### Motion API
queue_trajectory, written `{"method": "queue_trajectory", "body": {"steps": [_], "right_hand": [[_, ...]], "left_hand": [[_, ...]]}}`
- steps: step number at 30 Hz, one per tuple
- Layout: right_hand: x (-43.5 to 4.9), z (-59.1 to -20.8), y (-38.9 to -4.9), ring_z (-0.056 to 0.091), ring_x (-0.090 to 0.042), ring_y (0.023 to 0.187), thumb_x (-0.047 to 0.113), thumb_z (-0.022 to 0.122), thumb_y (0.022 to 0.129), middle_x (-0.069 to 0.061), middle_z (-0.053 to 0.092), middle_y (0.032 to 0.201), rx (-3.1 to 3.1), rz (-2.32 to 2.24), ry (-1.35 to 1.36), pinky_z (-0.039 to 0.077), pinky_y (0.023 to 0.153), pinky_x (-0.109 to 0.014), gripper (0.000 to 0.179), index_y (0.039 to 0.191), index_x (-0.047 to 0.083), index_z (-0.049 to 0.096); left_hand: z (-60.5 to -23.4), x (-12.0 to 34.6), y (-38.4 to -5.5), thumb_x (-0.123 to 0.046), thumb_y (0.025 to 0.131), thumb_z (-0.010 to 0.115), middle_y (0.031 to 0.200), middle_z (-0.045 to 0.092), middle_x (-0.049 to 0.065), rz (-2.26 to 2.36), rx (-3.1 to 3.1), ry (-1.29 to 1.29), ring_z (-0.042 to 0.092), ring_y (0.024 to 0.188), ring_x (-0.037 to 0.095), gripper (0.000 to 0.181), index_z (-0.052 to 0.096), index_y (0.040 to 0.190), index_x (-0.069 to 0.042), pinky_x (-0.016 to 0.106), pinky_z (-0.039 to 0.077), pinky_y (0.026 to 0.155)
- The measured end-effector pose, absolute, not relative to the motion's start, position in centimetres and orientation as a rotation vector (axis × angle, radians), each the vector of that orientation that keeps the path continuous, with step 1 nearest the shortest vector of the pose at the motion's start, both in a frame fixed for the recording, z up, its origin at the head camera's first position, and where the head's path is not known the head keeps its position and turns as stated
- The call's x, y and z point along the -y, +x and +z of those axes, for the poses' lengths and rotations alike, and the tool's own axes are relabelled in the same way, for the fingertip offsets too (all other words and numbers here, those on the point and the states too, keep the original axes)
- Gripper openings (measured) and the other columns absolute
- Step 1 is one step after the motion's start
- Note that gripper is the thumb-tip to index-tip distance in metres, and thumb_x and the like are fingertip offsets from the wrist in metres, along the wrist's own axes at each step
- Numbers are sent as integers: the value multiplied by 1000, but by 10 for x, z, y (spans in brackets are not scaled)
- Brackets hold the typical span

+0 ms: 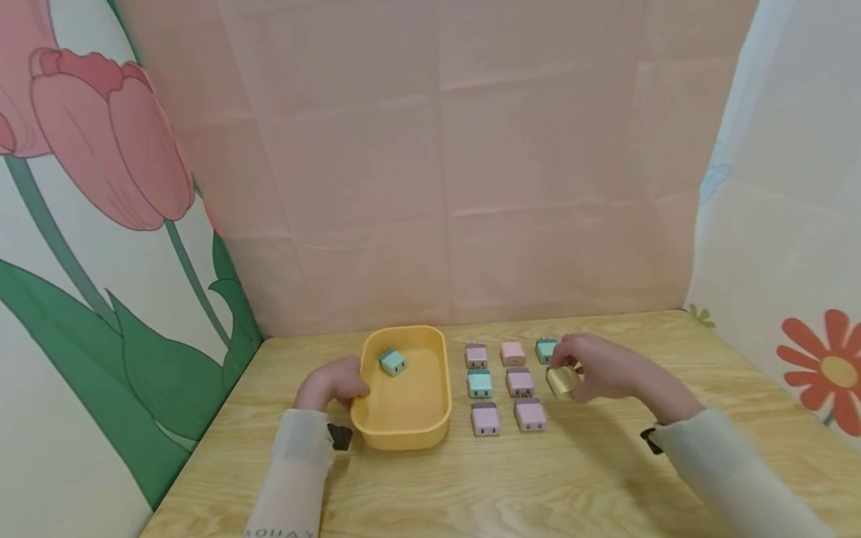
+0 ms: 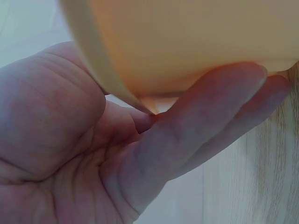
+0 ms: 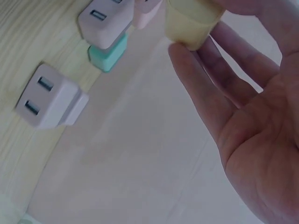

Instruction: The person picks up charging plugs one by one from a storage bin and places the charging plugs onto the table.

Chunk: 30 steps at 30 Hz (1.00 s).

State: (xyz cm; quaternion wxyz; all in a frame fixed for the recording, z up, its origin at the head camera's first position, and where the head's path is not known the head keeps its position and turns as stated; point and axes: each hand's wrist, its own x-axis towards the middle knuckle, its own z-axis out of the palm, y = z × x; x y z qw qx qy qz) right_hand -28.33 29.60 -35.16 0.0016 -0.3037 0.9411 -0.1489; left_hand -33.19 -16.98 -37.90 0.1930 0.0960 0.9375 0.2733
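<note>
My left hand (image 1: pixel 336 379) grips the left rim of a yellow plastic bin (image 1: pixel 401 439), thumb at the rim and fingers along the outer wall (image 2: pixel 187 51). Inside, toward the back left, lies one teal USB charger (image 1: pixel 393 362). On the right, my right hand (image 1: pixel 605 366) pinches a yellow charger (image 1: pixel 563 381) between thumb and fingers, close over the wooden table. The right wrist view shows this yellow block (image 3: pixel 190 25) at the fingertips, its upper part cut off by the frame. A teal charger (image 1: pixel 545 350) sits just behind that hand.
Between bin and right hand, several chargers stand in rows: lilac ones (image 1: pixel 486 420) (image 1: pixel 531 415), a teal one (image 1: pixel 480 384) and a pink one (image 1: pixel 513 353). A pink cloth (image 1: pixel 444 187) hangs behind the wooden table (image 1: pixel 430 493), and flower-printed sheets flank it.
</note>
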Motion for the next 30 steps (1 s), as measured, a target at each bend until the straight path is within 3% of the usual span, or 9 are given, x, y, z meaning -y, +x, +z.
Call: {"method": "queue_trajectory", "body": {"steps": [7,16,30], "right_hand": [[-307,-355,-282,58,-10,88,4,88,73,5,68,99,-2901,-491,-950,53,73,-26,37,105,13,73],[-310,-358,-280,48,-10,79,-1,86,70,2,60,87,-2890,-486,-922,39,68,-24,36,98,14,69],[-311,-362,-283,48,-11,81,3,94,69,2,60,89,-2851,-447,-777,43,70,-24,38,94,15,68]], "left_hand": [[-379,169,-332,-1,85,66,87,72,10,796,-2614,262,69,69,17,21,66,106,2,28,58,66],[-382,170,-329,-1,86,64,86,72,10,808,-2613,256,69,70,18,19,66,105,1,27,57,65],[-381,171,-330,-3,86,65,87,73,11,814,-2617,265,69,69,17,20,65,105,1,28,59,66]]}}
